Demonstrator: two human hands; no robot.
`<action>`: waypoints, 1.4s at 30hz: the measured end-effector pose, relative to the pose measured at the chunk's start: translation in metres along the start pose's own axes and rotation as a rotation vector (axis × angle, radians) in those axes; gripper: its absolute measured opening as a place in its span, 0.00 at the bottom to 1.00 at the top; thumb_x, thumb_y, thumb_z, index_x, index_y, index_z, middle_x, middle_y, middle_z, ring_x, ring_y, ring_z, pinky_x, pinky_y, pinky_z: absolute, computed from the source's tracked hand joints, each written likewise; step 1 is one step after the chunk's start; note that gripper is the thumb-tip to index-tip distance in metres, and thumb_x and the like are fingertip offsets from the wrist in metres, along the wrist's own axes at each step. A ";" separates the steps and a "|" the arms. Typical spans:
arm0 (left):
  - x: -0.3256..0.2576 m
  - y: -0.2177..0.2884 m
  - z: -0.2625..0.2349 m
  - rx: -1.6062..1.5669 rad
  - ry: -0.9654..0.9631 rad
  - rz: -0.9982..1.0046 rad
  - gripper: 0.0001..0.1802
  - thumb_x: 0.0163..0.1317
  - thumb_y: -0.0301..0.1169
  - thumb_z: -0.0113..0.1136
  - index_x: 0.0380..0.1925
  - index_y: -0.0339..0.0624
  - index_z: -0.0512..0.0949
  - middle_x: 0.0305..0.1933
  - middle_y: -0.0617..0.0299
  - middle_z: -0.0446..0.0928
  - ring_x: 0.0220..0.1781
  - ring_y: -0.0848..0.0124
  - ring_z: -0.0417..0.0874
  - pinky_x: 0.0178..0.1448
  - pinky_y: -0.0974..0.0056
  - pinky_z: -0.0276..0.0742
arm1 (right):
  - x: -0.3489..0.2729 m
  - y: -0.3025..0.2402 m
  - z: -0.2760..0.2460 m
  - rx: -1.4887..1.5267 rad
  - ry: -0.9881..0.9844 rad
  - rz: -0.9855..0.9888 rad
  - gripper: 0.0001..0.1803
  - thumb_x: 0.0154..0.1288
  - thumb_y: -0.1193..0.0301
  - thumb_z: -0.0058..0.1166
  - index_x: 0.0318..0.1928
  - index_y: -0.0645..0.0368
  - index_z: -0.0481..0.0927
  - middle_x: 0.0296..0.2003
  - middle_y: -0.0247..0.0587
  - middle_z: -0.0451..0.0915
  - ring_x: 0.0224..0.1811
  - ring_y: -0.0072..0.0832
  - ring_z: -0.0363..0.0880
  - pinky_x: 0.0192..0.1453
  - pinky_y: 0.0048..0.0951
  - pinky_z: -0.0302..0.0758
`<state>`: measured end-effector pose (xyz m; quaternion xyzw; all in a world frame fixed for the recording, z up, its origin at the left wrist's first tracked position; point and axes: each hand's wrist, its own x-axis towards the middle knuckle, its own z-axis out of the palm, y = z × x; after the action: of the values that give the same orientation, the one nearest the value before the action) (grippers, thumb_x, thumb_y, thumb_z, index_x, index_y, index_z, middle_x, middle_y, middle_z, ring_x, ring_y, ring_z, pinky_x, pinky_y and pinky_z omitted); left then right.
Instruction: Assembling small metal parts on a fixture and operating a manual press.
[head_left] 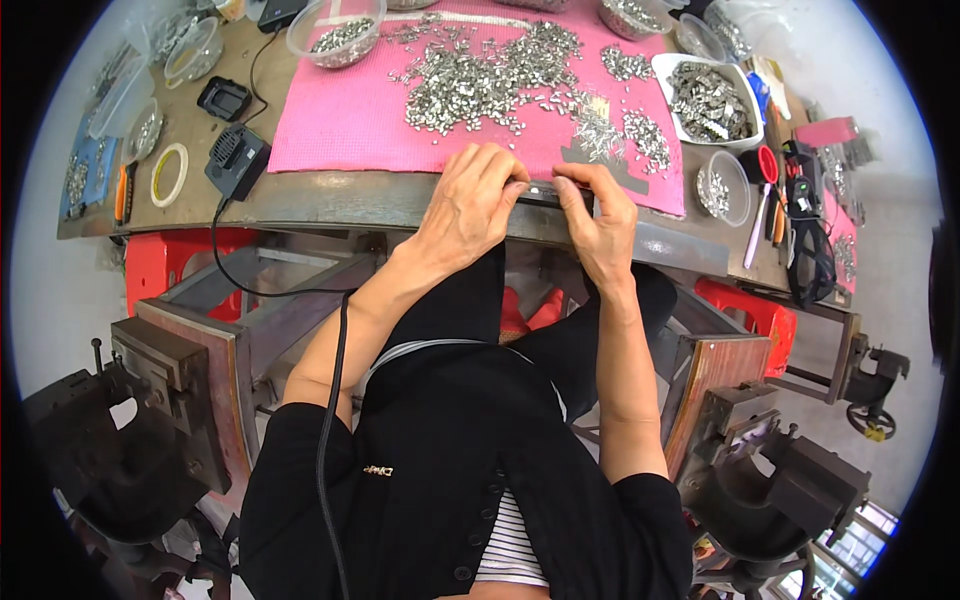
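At the front edge of the workbench, my two hands face each other over a small dark block (545, 194). A tiny silvery piece (535, 188) shows on it. My left hand (470, 200) is closed in a pinch at the block's left end, and what lies between its fingertips is too small to name. At the other end my right hand (604, 215) bends its thumb and forefinger together, their tips hiding whatever they hold. Beyond the hands, a big heap of small shiny metal parts (465, 90) covers the pink mat (330, 130). Thin metal pins (598, 135) lie nearer my right hand.
A white tub (742, 132) of metal pieces stands right, beside a clear round cup (738, 190). At left are a black charger-like device (238, 160), whose cable hangs over the edge, and a tape roll (169, 175). Vises (140, 430) flank my seat.
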<state>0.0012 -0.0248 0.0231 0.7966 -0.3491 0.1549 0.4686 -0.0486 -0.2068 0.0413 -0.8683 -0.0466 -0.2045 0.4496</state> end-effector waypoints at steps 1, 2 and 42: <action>0.000 0.000 0.000 0.027 -0.006 0.009 0.06 0.60 0.21 0.64 0.36 0.37 0.77 0.36 0.55 0.77 0.40 0.55 0.78 0.47 0.55 0.72 | 0.001 0.001 -0.001 -0.003 0.028 0.028 0.07 0.65 0.78 0.64 0.43 0.63 0.85 0.35 0.44 0.84 0.37 0.35 0.83 0.44 0.32 0.78; 0.001 0.000 0.000 0.055 -0.010 0.019 0.07 0.60 0.21 0.64 0.36 0.37 0.77 0.36 0.55 0.76 0.40 0.55 0.78 0.47 0.55 0.72 | 0.002 0.002 -0.003 -0.006 0.057 0.054 0.06 0.65 0.77 0.63 0.43 0.63 0.85 0.34 0.44 0.83 0.35 0.34 0.83 0.43 0.31 0.78; 0.036 -0.116 -0.061 0.394 0.361 -0.272 0.04 0.63 0.31 0.67 0.36 0.46 0.86 0.36 0.57 0.82 0.40 0.59 0.82 0.48 0.55 0.73 | 0.126 0.010 0.034 -0.120 -0.287 -0.021 0.11 0.63 0.68 0.62 0.41 0.63 0.87 0.33 0.46 0.87 0.34 0.34 0.85 0.42 0.35 0.79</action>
<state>0.1129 0.0492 0.0005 0.8711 -0.1133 0.2945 0.3762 0.0795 -0.1982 0.0665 -0.9134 -0.1072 -0.0857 0.3833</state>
